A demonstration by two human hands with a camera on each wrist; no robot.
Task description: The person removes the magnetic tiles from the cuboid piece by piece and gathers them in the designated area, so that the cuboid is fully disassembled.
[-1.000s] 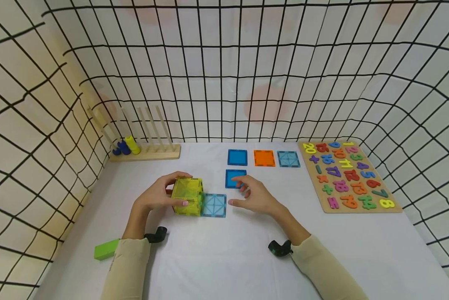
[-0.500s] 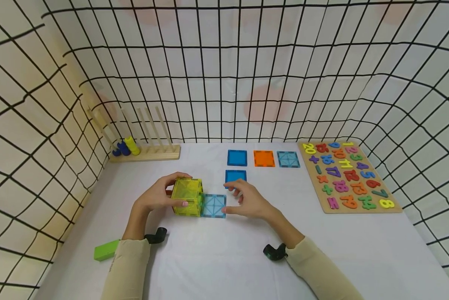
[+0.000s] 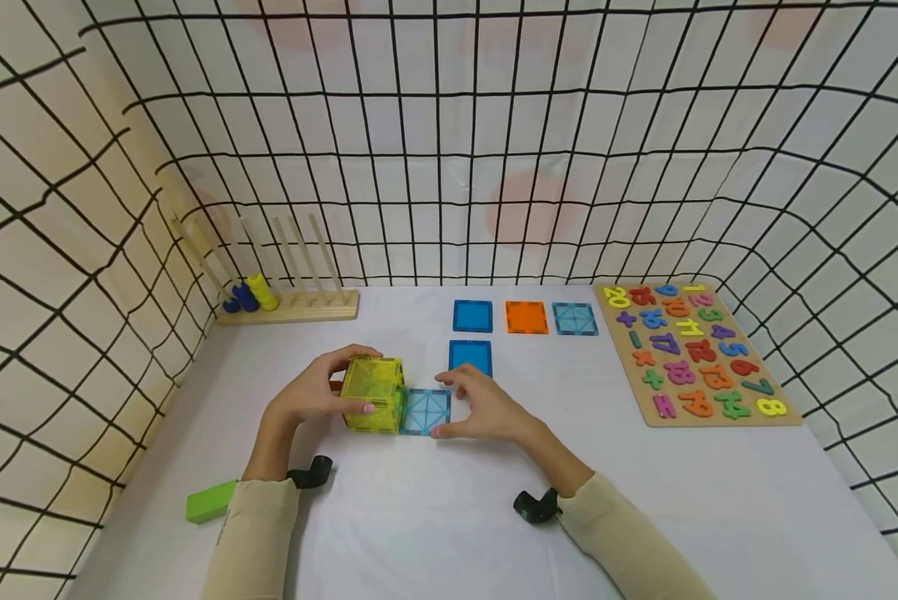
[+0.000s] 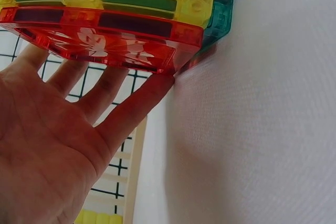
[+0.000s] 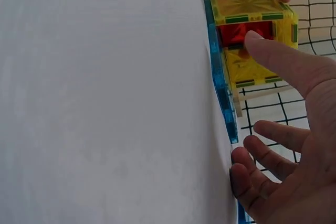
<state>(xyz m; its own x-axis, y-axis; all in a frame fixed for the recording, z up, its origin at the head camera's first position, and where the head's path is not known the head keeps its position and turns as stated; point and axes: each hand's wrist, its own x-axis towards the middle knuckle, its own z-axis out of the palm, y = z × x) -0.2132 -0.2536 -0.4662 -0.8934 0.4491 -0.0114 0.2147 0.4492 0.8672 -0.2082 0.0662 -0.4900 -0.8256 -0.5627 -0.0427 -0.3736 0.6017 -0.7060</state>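
Observation:
A box of see-through magnetic tiles (image 3: 374, 382) stands left of centre on the white cloth, yellow on top and front. My left hand (image 3: 310, 390) grips its left side, thumb on the front and fingers at the back; the left wrist view shows a red tile (image 4: 121, 45) facing the palm. A light blue tile (image 3: 426, 412) lies flat against the box's right side. My right hand (image 3: 486, 410) hovers by this tile, thumb and fingers spread with nothing between them, thumb tip right at its near right corner. Behind the right fingers lies a dark blue tile (image 3: 470, 354), partly covered.
At the back lie a blue tile (image 3: 472, 316), an orange tile (image 3: 526, 317) and another light blue tile (image 3: 575, 318). A number puzzle board (image 3: 647, 400) is at right, a wooden peg stand (image 3: 306, 310) at back left, a green block (image 3: 211, 502) at front left. Black netting surrounds the table.
My right hand has moved left and slightly nearer, from over the dark blue tile to the light blue tile's right edge. The left hand keeps its grip on the box.

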